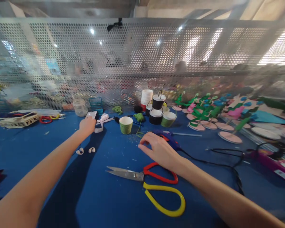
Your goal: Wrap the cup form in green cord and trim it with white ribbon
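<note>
My left hand (86,125) reaches far forward and is closed on a small pale flat object, perhaps a phone (92,114), lying on the blue table (102,202). My right hand (160,148) rests palm down with curved fingers over a blue glue gun (172,143); whether it grips it I cannot tell. Scissors (147,179) with one red and one yellow handle lie open just in front of my right hand. A green paper cup (125,124) stands between the two hands.
Black and green small buckets (159,110) and white stacked cups (146,96) stand at the back. Craft flowers on pink discs (204,118) fill the right side. A black cord (228,161) runs right. A jar (80,107), a basket (96,104) and a perforated metal screen (133,57) lie behind.
</note>
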Available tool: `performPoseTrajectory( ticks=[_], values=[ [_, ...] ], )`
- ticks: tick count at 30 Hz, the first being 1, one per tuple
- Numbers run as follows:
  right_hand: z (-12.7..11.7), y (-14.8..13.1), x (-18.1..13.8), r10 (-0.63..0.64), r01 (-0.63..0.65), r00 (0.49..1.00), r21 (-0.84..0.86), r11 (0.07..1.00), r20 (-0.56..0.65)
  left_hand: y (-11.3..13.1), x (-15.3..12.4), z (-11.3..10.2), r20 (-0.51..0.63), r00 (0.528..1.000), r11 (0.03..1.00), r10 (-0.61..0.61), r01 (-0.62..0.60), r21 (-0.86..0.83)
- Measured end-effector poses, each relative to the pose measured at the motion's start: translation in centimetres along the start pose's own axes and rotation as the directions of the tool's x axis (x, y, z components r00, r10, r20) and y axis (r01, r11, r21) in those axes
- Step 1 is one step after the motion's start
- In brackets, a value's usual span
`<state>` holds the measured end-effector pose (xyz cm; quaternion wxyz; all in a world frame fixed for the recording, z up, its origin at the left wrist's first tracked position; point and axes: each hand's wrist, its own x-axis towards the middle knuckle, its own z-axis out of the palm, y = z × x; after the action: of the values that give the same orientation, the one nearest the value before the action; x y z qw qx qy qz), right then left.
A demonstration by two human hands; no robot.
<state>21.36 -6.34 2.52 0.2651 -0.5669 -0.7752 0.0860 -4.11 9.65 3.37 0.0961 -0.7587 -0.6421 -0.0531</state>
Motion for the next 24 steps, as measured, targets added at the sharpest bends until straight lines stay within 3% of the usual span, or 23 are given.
performPoseTrajectory(
  ticks=[7,12,16,24],
  values=[
    [0.0,0.2,-0.2,0.042,-0.043,0.999,0.027,0.999,0.034,-1.5,2.2,-3.0,-0.077,0.995,0.998,-0.064,0.062,-0.024],
    [0.2,-0.3,-0.4,0.02,-0.024,0.998,0.069,0.997,0.061,-0.9,1.5,-0.4,0.07,0.994,0.995,0.086,-0.083,-0.051],
    [0.3,-0.3,-0.8,0.014,-0.021,0.997,0.091,0.996,0.079,-0.5,1.6,0.8,0.111,0.988,0.992,0.106,-0.098,-0.083],
    [1.1,1.0,-1.7,0.05,-0.059,0.996,0.138,0.989,0.07,-3.5,2.2,-4.4,0.154,0.973,0.965,0.172,-0.134,-0.226]
  ],
)
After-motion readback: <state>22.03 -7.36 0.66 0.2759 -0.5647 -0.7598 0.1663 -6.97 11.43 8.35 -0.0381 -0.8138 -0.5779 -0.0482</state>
